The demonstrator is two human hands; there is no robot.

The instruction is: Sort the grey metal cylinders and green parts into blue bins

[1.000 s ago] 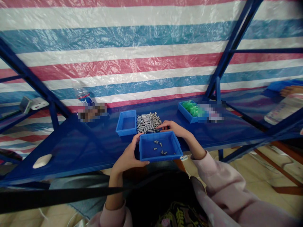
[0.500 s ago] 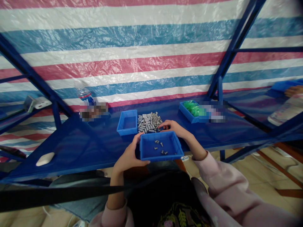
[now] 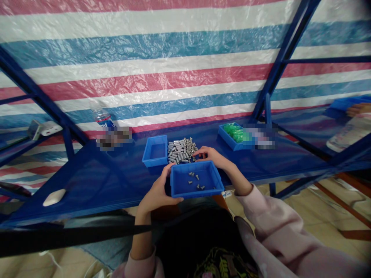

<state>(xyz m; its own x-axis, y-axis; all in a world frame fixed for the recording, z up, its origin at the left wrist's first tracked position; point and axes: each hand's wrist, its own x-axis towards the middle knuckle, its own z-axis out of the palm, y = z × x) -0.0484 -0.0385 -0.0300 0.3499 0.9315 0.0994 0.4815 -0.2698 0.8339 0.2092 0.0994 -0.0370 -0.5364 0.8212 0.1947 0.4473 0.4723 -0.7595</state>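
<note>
My left hand (image 3: 159,190) grips the left end of a blue tray (image 3: 197,192) at the table's front edge, thumb and fingers around its side. Several small screws (image 3: 192,174) lie scattered on the tray's floor. Just behind the tray, my right hand (image 3: 209,154) reaches to the right side of a pile of metal pieces (image 3: 180,150), its fingers bent together. Whatever those fingertips hold, if anything, is too small to make out. Left of the pile stands a second blue tray (image 3: 155,161) with nothing visible inside.
A blue tray of green items (image 3: 233,133) stands at the back right, beside a blurred patch. A bottle (image 3: 103,117) is at the back left, a white rounded object (image 3: 54,197) at the front left. Another person's hand (image 3: 358,110) shows at the far right.
</note>
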